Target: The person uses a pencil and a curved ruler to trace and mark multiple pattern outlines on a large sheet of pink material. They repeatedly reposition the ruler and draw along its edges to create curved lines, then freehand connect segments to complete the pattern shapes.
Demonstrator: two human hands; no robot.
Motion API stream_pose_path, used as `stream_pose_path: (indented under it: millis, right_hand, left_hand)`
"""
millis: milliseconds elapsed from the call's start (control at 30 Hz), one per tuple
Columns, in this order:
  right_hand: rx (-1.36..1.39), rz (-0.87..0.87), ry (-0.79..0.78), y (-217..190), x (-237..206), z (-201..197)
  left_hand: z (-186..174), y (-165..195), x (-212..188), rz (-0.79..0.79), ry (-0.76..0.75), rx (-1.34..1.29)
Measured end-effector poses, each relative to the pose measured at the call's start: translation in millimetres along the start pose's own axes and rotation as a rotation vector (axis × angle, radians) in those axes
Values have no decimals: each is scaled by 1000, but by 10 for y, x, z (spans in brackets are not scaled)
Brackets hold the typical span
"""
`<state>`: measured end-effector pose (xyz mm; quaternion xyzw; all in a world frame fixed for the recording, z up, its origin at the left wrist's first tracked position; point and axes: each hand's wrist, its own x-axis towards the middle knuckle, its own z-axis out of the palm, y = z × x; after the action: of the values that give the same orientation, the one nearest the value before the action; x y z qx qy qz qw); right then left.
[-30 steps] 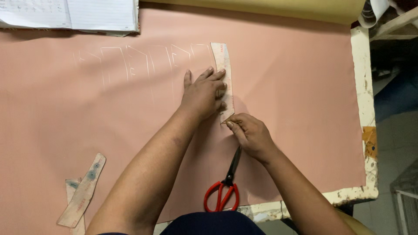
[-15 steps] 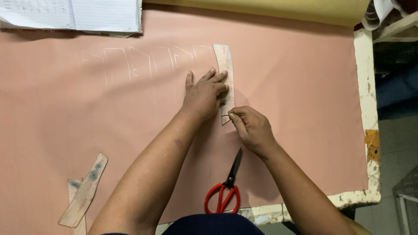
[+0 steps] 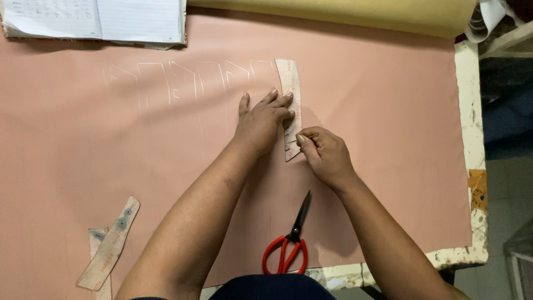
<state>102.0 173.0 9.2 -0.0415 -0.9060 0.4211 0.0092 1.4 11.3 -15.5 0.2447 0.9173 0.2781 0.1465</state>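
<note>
My left hand (image 3: 262, 120) lies flat with its fingers spread on a narrow curved cardboard pattern piece (image 3: 289, 79), pressing it onto the pink fabric (image 3: 383, 128). My right hand (image 3: 326, 157) sits just right of the pattern's lower end, fingers pinched on a thin marking stick (image 3: 307, 136) whose tip touches the pattern's edge. Faint white traced outlines (image 3: 177, 83) of the same shape run in a row to the left of the pattern.
Red-handled scissors (image 3: 288, 244) lie shut near the table's front edge. Two more cardboard pattern strips (image 3: 108, 244) rest at the lower left. An open lined notebook (image 3: 100, 19) lies at the top left. A yellowish fabric roll (image 3: 344, 12) runs along the back. The white table edge (image 3: 469, 111) is at the right.
My right hand has slid a little up along the pattern's right edge with the marking stick. My left hand has stayed on the pattern.
</note>
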Motion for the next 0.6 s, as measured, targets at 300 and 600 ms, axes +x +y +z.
stream_pose_path:
  millis: [300,600]
  right_hand:
    - [-98,-60,21,-9,-56,10]
    - [-36,-40,92,13,-20,6]
  left_hand:
    - [-4,86,-21,1,-17,-2]
    - [5,135,-47,10,14,-25]
